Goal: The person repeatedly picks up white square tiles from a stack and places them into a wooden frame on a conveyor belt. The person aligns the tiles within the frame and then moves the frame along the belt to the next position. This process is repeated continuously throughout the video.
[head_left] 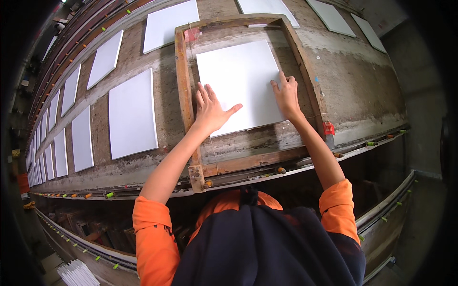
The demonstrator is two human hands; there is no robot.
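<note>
A square white panel (241, 81) lies slightly turned inside a worn wooden frame (182, 81) on the long table. My left hand (210, 109) rests flat near the panel's left edge, fingers spread and thumb pointing inward over the white surface. At the right edge is my right hand (287, 95), its index finger and thumb apart and the other fingers partly curled. It touches the panel's edge without visibly gripping it. Thin cords cross the frame's sides near red tape (328, 128) at the lower right corner and another red patch (192, 34) at the upper left.
White panels lie in rows along the stained table (362, 90), including a large panel (133, 114) left of the frame. Orange and green pegs (280, 170) line the near rail. Below left, stacked white sheets (78, 273) stand near a second peg-lined rail (98, 258).
</note>
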